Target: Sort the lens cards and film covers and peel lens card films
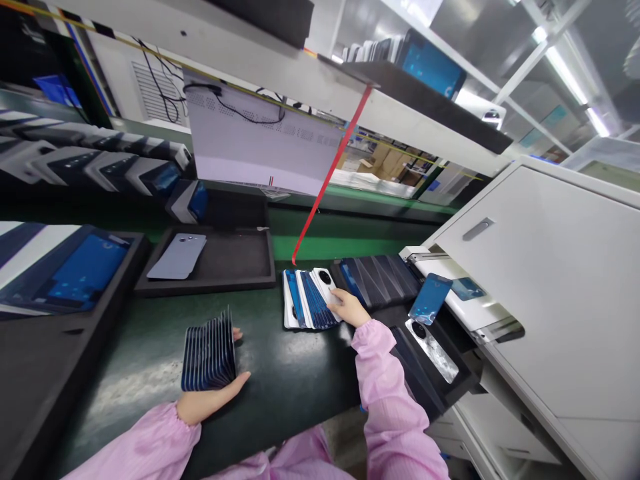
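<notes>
Fanned row of flat, white and blue rectangular panels (316, 308) lies on the dark green worktop (295, 380), immediately left of the right hand (351, 309), long axes running away from the wearer. Right hand, the nearer, touches its right end; closure indeterminable. Left hand (213, 400) grips a stack of thin dark-blue plates (206, 359), nearer the wearer.

The person's left hand (213, 399) is curved, thumb (239, 382) stretched toward the right, fingers (237, 333) mostly hidden; the right hand (353, 309) sits farther forward, fingers bent leftward; both forearms (387, 387) are sleeved in pink.
</notes>
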`<control>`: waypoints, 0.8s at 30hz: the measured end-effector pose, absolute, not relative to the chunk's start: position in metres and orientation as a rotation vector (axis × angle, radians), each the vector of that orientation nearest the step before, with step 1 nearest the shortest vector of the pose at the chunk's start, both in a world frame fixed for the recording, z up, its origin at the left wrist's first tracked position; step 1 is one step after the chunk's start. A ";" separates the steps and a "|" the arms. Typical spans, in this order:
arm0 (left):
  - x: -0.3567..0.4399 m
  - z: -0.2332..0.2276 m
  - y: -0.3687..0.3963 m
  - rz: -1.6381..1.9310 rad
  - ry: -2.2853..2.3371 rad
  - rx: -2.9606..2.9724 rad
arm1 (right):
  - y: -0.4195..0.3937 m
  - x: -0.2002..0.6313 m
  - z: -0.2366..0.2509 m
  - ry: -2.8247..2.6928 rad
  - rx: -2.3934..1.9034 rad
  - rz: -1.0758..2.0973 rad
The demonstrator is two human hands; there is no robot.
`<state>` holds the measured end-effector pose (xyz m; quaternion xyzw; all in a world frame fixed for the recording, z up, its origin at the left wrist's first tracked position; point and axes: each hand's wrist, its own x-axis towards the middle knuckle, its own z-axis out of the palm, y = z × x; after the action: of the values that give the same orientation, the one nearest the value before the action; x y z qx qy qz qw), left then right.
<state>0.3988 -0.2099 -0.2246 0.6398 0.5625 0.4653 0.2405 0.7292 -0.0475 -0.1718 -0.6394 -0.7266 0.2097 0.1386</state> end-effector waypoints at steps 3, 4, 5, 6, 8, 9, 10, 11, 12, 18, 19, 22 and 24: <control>0.399 -0.226 -0.210 1.260 1.531 1.774 | -0.049 0.726 -0.168 -2.121 -1.855 0.575; 0.399 -0.227 -0.210 1.251 1.534 1.780 | -0.050 0.724 -0.166 -2.124 -1.861 0.560; 0.399 -0.228 -0.210 1.243 1.539 1.782 | -0.050 0.722 -0.165 -2.125 -1.868 0.542; 0.398 -0.229 -0.210 1.233 1.542 1.776 | -0.051 0.720 -0.163 -2.126 -1.875 0.520; 0.396 -0.230 -0.210 1.194 1.516 1.732 | -0.053 0.717 -0.161 -2.125 -1.889 0.470; 0.395 -0.230 -0.209 1.166 1.482 1.683 | -0.054 0.715 -0.160 -2.125 -1.895 0.446; 0.394 -0.228 -0.209 1.137 1.437 1.617 | -0.054 0.714 -0.159 -2.125 -1.898 0.426; 0.393 -0.226 -0.208 1.119 1.379 1.534 | -0.055 0.714 -0.158 -2.125 -1.898 0.408; 0.392 -0.222 -0.207 1.113 1.304 1.429 | -0.056 0.713 -0.157 -2.125 -1.895 0.391; 0.389 -0.190 -0.195 0.972 0.665 0.497 | -0.072 0.683 -0.137 -2.061 -1.750 0.262; 0.389 -0.187 -0.192 0.961 0.602 0.394 | -0.080 0.669 -0.134 -2.008 -1.667 0.318; 0.391 -0.184 -0.188 0.938 0.494 0.260 | -0.110 0.616 -0.137 -1.797 -1.337 0.964; 0.392 -0.182 -0.190 0.906 0.521 0.302 | -0.129 0.579 -0.146 -1.650 -1.149 1.547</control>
<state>0.3922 -0.1900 -0.1823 0.1438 0.2478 0.4309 0.8557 0.5792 -0.1285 -0.1455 -0.4325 -0.6210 0.5820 0.2977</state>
